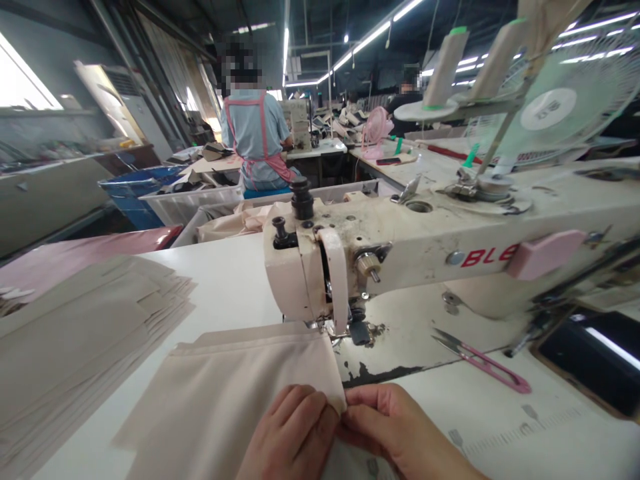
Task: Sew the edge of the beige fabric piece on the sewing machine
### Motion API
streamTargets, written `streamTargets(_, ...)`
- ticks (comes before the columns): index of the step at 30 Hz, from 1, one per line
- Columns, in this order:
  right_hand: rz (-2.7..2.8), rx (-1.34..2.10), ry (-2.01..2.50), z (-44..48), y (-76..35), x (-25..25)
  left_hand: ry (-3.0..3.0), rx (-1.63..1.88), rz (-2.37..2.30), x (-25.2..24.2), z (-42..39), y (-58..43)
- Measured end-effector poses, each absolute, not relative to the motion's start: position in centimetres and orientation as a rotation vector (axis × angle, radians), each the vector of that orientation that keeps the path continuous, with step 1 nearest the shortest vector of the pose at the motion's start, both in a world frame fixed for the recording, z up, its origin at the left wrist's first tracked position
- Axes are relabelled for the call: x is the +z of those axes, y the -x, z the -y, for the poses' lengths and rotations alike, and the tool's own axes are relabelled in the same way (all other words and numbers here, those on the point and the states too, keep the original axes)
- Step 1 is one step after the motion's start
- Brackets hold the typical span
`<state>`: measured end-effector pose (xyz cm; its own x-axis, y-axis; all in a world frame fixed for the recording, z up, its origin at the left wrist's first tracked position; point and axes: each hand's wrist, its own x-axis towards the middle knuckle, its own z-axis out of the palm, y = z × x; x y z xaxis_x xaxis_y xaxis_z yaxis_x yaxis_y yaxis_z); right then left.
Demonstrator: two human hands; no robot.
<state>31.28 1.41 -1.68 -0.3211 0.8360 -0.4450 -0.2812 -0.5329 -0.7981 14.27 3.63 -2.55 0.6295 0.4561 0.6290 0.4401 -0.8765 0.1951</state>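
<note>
We see both hands at the near edge of the table (235, 280), pinching the near right corner of a beige piece of cloth (235, 393). The left hand (293, 437) has its fingers curled down on the cloth, and the right hand (400, 430) grips the corner between thumb and fingers. The cloth lies flat, its far edge tucked under the needle end of the sewing machine (400, 257). A stack of cut pieces (75, 340) sits toward the left edge, and pink thread snips (487, 365) lie to the right, beside the machine base
</note>
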Motion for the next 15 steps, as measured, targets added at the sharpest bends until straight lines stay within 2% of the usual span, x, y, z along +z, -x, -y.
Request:
streamTargets(2, 0.847, 1.95, 1.159, -1.2, -31.6, -2.0, -2.816, 1.079, -0.752, -2.6, -3.7, -14.3)
streamTargets(4, 1.023, 1.797, 1.24, -1.1, -32.2, -2.3, -2.814, 1.104, -0.745, -2.6, -3.6, -14.4)
streamTargets(7, 1.631, 1.043, 1.268, -1.6, -33.5, -2.5, -2.802, 1.123, -0.724, -2.6, -3.4, -14.5)
streamTargets(9, 2.074, 0.578, 1.039, -2.4, -34.1, -2.3, -2.726, 1.077, -0.72, -2.5, -3.6, -14.3)
streamTargets(10, 2.234, 0.459, 0.919, -2.8, -34.3, -2.2, -2.674, 1.016, -0.767, -2.3, -3.9, -14.0)
streamTargets(15, 2.419, 0.344, 0.731, -4.0, -33.8, -2.3, -2.634, 0.634, -1.082, -1.4, -7.2, -12.4)
